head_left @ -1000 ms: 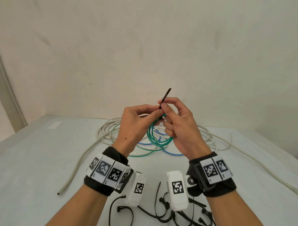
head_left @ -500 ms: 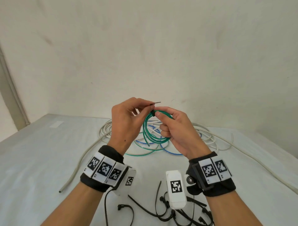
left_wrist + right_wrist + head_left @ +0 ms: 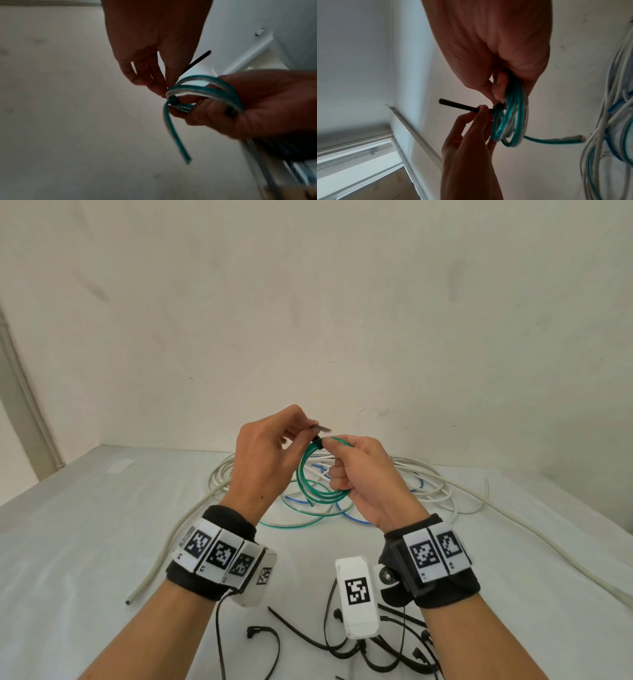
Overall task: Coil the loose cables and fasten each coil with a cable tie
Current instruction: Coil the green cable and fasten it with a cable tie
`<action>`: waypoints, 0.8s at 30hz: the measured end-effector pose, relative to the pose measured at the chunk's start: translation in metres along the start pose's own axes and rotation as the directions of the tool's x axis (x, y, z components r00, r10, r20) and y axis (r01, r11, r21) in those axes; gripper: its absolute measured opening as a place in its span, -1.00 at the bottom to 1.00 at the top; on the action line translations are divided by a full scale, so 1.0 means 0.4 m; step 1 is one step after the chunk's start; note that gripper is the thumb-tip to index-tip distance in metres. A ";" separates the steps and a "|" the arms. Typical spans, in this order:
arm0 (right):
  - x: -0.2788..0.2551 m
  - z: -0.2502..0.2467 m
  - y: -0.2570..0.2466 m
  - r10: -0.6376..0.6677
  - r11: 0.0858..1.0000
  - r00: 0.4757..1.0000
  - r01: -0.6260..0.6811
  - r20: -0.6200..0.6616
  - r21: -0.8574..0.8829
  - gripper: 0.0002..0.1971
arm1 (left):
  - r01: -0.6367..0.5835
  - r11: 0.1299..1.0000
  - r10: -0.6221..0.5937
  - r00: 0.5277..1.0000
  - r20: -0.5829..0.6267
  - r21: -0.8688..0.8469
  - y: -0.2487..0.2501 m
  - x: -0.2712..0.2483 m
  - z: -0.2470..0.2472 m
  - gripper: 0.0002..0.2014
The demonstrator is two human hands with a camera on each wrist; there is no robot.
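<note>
White table [image 3: 85,542] against plain wall, loose white and blue cables [image 3: 428,491] heaped behind. Left hand [image 3: 263,463] pinches tail of black cable tie [image 3: 462,106], cinched round green cable coil [image 3: 318,474]. Right hand [image 3: 363,477] grips coil beside tie head. Risk: loops spring apart if grip slackens before tie locks tight; spare ties [image 3: 308,635] near.
</note>
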State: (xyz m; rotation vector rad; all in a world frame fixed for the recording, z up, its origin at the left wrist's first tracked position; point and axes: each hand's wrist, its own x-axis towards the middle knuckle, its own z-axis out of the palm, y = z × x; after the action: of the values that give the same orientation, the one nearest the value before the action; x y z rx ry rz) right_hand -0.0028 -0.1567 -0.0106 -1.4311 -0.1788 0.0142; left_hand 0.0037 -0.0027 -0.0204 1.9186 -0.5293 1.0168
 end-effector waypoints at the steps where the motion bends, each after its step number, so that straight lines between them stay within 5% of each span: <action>1: 0.001 0.001 -0.003 0.012 0.999 1.000 -0.012 -0.004 0.046 -0.82 | 0.103 0.991 -0.100 0.994 0.037 -0.086 0.001 0.001 0.000 -0.96; 4: 0.004 0.002 -0.012 0.044 0.983 0.998 -0.036 -0.039 0.183 -0.83 | 0.431 0.871 -0.377 0.894 0.243 -0.236 0.003 -0.002 -0.003 -0.62; 6: 0.006 0.005 -0.021 0.053 0.975 0.997 -0.042 -0.047 0.220 -0.80 | 0.563 0.771 -0.461 0.816 0.350 -0.296 0.013 0.001 -0.008 -0.62; 11: 0.006 0.009 -0.038 0.140 0.990 0.985 -0.140 0.101 -0.012 -0.81 | 0.599 0.788 -0.520 0.772 0.366 -0.141 -0.025 0.060 -0.072 -0.73; 16: 0.020 -0.002 -0.004 0.266 0.924 0.941 -0.186 0.211 -0.335 -0.69 | 0.661 0.742 -0.649 0.666 0.367 0.113 -0.162 0.067 -0.204 -0.79; 20: 0.049 0.017 0.057 0.359 0.763 0.914 -0.172 0.189 -0.623 -0.77 | 0.721 0.589 -0.808 0.528 0.261 0.364 -0.281 0.028 -0.306 -0.88; 24: 0.084 0.034 0.104 0.433 0.450 0.891 -0.083 0.135 -0.889 -0.67 | 0.678 0.452 -0.884 0.429 0.187 0.580 -0.352 -0.032 -0.366 -0.90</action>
State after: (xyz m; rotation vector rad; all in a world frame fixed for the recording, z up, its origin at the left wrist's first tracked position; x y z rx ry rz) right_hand 0.0329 -0.1336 -0.0461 -2.5013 -0.2705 0.5219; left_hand 0.0277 0.1954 -0.0603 2.4108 0.4619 -0.0368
